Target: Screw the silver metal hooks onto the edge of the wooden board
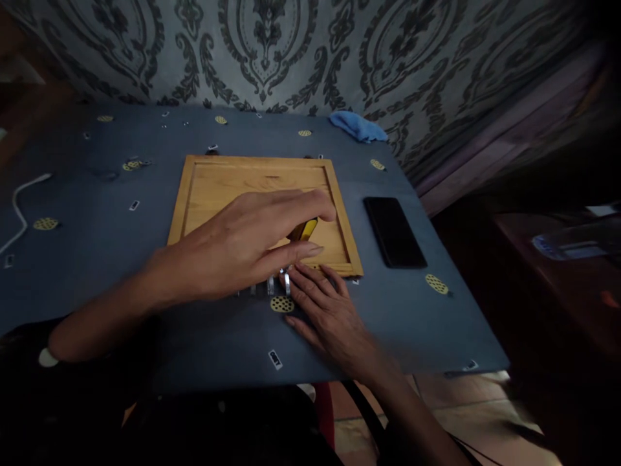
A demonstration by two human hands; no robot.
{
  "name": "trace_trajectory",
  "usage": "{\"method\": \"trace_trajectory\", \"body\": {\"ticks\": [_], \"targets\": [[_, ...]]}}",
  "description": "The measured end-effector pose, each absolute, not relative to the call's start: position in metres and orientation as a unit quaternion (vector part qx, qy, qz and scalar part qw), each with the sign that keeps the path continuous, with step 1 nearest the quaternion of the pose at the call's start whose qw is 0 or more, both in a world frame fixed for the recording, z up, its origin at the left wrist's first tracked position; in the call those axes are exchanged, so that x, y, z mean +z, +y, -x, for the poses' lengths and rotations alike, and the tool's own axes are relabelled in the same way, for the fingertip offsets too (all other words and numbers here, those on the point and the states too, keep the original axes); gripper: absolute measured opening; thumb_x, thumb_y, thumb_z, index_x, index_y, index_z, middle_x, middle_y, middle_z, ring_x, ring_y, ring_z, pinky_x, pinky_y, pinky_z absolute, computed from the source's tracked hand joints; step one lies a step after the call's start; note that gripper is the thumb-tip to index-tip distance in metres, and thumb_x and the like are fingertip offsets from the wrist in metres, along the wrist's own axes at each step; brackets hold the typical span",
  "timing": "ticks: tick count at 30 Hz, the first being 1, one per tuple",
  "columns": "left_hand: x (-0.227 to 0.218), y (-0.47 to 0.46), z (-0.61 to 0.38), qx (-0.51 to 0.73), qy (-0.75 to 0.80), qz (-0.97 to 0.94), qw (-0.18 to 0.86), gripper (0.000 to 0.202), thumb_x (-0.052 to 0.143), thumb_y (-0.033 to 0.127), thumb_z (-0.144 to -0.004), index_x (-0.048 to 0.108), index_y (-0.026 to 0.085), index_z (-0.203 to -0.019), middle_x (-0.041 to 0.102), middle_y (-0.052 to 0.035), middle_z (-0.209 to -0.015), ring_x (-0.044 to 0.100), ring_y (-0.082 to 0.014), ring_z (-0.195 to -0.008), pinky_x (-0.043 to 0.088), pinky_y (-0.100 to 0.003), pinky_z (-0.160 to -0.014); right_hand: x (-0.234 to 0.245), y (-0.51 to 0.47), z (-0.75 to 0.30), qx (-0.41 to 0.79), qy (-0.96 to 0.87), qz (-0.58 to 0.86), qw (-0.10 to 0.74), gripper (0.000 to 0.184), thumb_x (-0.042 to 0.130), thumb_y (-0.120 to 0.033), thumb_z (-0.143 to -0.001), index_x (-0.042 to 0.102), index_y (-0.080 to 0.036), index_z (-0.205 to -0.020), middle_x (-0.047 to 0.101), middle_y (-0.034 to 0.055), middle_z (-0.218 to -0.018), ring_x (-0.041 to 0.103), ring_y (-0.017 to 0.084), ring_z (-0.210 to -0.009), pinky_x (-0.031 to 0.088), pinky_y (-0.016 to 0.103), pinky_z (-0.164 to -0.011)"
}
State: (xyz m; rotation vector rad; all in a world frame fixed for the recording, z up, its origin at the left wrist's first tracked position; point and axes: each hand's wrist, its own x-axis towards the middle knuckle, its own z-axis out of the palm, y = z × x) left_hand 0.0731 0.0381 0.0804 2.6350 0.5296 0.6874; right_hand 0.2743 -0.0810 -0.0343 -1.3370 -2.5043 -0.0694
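Observation:
A light wooden panel with a raised frame [262, 169] lies flat on the table. My left hand [242, 239] reaches across it, thumb and fingers closed around a screwdriver [307, 229] with a yellow and black handle; its shaft and tip are mostly hidden. At the panel's front edge, a shiny metal fitting [287, 283] sticks out toward me. My right hand [327, 304] lies with fingers stretched over that edge, fingertips on the wood and beside the fitting. More metal pieces [270, 286] show just left of it, partly covered by my left hand.
A black phone [394, 232] rests right of the panel. The blue cloth [359, 126] is at the table's back edge, below a patterned curtain [301, 52]. A white cable [19, 210] lies at the left. Small bits [174, 124] are scattered on the blue tablecloth [412, 330].

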Motion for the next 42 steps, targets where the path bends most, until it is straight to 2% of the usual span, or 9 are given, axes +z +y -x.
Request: {"method": "trace_trajectory", "body": {"ticks": [4,9,12,20,25,28,35,42], "targets": [[0.074,0.038,-0.076,0.269,0.196,-0.929,0.161,0.022,0.059,0.03,-0.099,0.059,0.021,-0.119,0.068,-0.0064,-0.114,0.067,-0.0215,-0.101,0.052,-0.03,-0.081,-0.032,-0.081,-0.274,-0.013,-0.872,0.466,0.149,0.042,0.048,-0.038,-0.102,0.057,-0.015,-0.137,0.059,0.0077,-0.147,0.047,0.026,-0.141,0.034,0.052,-0.117],[0.079,0.037,-0.079,0.264,0.201,-0.921,0.202,0.022,0.061,0.021,-0.095,0.059,0.021,-0.118,0.07,-0.0031,-0.107,0.068,-0.0176,-0.089,0.052,-0.027,-0.074,-0.031,-0.081,-0.275,0.003,-0.87,0.47,0.146,0.045,0.048,-0.039,-0.102,0.054,-0.016,-0.14,0.058,0.0073,-0.149,0.046,0.026,-0.142,0.033,0.052,-0.117],[0.083,0.036,-0.08,0.254,0.214,-0.917,0.22,0.025,0.059,0.018,-0.095,0.059,0.02,-0.119,0.071,-0.0024,-0.107,0.069,-0.0164,-0.087,0.053,-0.027,-0.075,-0.03,-0.081,-0.275,0.011,-0.869,0.472,0.146,0.045,0.047,-0.039,-0.102,0.053,-0.018,-0.142,0.057,0.0071,-0.149,0.045,0.025,-0.143,0.034,0.051,-0.118],[0.083,0.034,-0.079,0.231,0.222,-0.927,0.197,0.03,0.056,0.025,-0.098,0.058,0.023,-0.128,0.071,-0.0042,-0.113,0.071,-0.0192,-0.093,0.056,-0.029,-0.079,-0.027,-0.081,-0.274,0.038,-0.863,0.482,0.145,0.045,0.05,-0.036,-0.101,0.053,-0.02,-0.143,0.055,0.007,-0.152,0.044,0.025,-0.144,0.034,0.051,-0.119],[0.083,0.034,-0.08,0.241,0.225,-0.931,0.16,0.028,0.059,0.026,-0.097,0.061,0.022,-0.124,0.071,-0.0063,-0.118,0.07,-0.0204,-0.098,0.057,-0.028,-0.084,-0.026,-0.081,-0.276,0.048,-0.863,0.48,0.153,0.043,0.047,-0.04,-0.103,0.055,-0.02,-0.14,0.054,0.0067,-0.153,0.044,0.025,-0.145,0.033,0.051,-0.12],[0.084,0.035,-0.079,0.233,0.241,-0.927,0.167,0.029,0.059,0.027,-0.097,0.06,0.023,-0.125,0.07,-0.005,-0.121,0.071,-0.0197,-0.097,0.057,-0.026,-0.078,-0.026,-0.081,-0.276,0.057,-0.861,0.482,0.154,0.043,0.045,-0.04,-0.103,0.055,-0.02,-0.14,0.053,0.0058,-0.154,0.044,0.024,-0.144,0.033,0.051,-0.12],[0.087,0.036,-0.074,0.209,0.226,-0.931,0.195,0.036,0.06,0.024,-0.096,0.055,0.023,-0.132,0.07,-0.002,-0.12,0.069,-0.0161,-0.097,0.055,-0.023,-0.083,-0.026,-0.081,-0.276,0.066,-0.859,0.482,0.161,0.044,0.048,-0.039,-0.102,0.054,-0.02,-0.141,0.053,0.0067,-0.154,0.043,0.025,-0.145,0.033,0.053,-0.12],[0.092,0.032,-0.073,0.24,0.228,-0.921,0.207,0.033,0.059,0.026,-0.096,0.058,0.025,-0.129,0.068,-0.0033,-0.121,0.07,-0.018,-0.101,0.056,-0.025,-0.084,-0.028,-0.081,-0.275,0.051,-0.859,0.48,0.171,0.044,0.052,-0.037,-0.101,0.055,-0.019,-0.141,0.056,0.0072,-0.151,0.044,0.025,-0.144,0.035,0.052,-0.119]]}}
